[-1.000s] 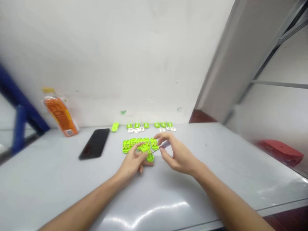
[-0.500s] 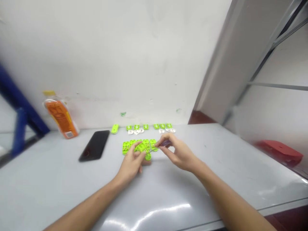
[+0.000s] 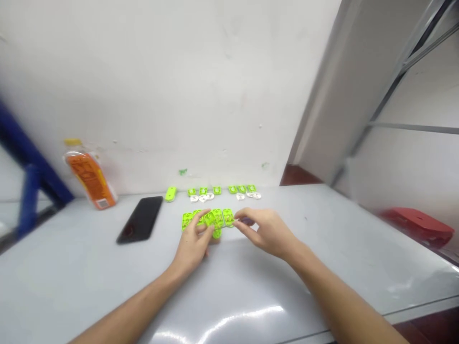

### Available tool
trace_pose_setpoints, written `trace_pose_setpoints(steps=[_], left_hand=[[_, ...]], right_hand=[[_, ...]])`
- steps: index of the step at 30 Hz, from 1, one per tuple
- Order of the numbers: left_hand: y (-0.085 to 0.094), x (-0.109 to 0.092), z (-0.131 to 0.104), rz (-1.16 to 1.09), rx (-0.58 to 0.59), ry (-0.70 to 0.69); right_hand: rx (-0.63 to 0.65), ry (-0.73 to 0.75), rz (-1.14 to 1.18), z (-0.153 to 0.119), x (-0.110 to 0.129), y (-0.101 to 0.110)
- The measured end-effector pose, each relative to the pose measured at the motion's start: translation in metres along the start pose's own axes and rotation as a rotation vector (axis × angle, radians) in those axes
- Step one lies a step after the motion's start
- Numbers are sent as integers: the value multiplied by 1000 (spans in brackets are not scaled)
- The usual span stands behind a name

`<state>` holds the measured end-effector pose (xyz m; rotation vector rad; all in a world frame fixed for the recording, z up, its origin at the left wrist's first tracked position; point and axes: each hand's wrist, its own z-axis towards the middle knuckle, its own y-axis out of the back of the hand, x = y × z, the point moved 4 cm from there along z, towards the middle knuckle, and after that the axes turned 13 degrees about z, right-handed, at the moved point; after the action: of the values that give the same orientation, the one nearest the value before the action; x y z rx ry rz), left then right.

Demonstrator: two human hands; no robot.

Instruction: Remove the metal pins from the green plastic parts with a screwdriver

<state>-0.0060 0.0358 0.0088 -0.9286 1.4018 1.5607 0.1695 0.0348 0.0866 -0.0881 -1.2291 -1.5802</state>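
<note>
My left hand (image 3: 193, 242) pinches a bright green plastic piece (image 3: 210, 219), with a round green part (image 3: 217, 233) at its lower end. To its right, my right hand (image 3: 263, 228) holds a thin tool with a dark purple handle (image 3: 247, 220); its slender shaft points left toward the green piece. Whether the tip touches the piece is too small to tell. Just behind the hands lies a row of green casings (image 3: 228, 216) with small parts inside, partly hidden by my left hand.
Small green pieces (image 3: 217, 190) and white pieces (image 3: 240, 196) line the wall side of the grey table (image 3: 86, 272). A green case (image 3: 171, 193), black phone (image 3: 141, 220) and orange bottle (image 3: 91, 179) stand or lie left. A red stool (image 3: 418, 227) is beyond the right edge.
My left hand and the green piece have shifted slightly left. My right hand has moved slightly right, and the tool's shaft now looks more level.
</note>
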Motion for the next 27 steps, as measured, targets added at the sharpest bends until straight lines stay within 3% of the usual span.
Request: trace_pose_setpoints(steps=[3,7,11,14,18,23,27], left_hand=[[5,1,3,1,-35,-7],[6,0,5,-30,-37,9],[0,1,4,-91,46,62],[-6,1,2,-134,107,108],[-9,-3,-1,-203,155,119],[-9,-4,-1,-224,175,115],[-9,-3,0,-173,171,104]], right_hand=[[-40,-16,-39,2,-6,14],[-115,-140,98,4,-23,26],[13,-206,159,4,-30,10],[31,-239,167,3,-26,-6],[50,-146,102,3,-14,-20],[201,-25,54,1,-9,-32],[184,0,-2,0,-11,-32]])
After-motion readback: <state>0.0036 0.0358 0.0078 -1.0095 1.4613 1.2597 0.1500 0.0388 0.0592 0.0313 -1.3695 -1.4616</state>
